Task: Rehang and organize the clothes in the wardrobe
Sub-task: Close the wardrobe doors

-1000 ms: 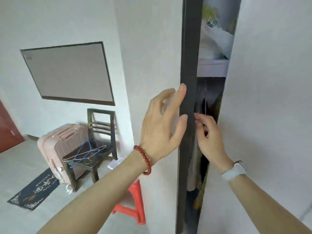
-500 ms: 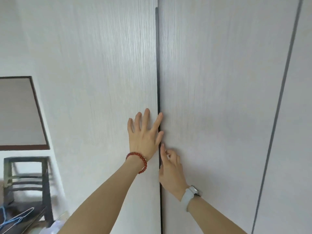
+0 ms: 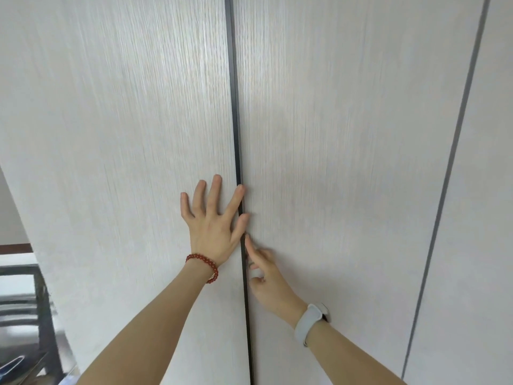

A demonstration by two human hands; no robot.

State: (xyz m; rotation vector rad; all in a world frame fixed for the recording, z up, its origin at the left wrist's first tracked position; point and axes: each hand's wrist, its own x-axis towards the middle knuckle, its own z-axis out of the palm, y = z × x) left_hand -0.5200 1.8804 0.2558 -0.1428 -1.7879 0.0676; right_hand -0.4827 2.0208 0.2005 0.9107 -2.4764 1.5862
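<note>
Since 1.0 s ago: wardrobe doors went from ajar w/ clothes visible in the gap to closed; vs 0.5 s ago, hands barely shifted, view moved in closer.

Left hand [image 3: 212,222]: flat, fingers spread and straight, palm on left door [image 3: 125,162], index and thumb lying along the dark seam [image 3: 236,134]. Holds nothing. Red bead bracelet [image 3: 204,263] on that wrist.

Right hand [image 3: 266,270]: on right door [image 3: 347,162] just right of the seam, index extended w/ tip at the seam edge, other fingers loosely curled. Nothing gripped that I can see. Grey wristband [image 3: 309,322] on wrist.

Clothes: not visible now; judged to be behind the closed doors. Second seam [image 3: 449,176] further right. Dark chair [image 3: 33,315] low at far left, partly cut off.

Step, by judgement: doors pressed shut, so either finishing or about to pull them open again; can't tell which.

Risks:
- Right index tip sits at the seam; if left door is pushed harder or rebounds, finger could get pinched.
- No handle visible; prying at the edge w/ a fingertip may slip.
- If fabric is trapped in the seam (not visible), doors won't seat flush.
</note>
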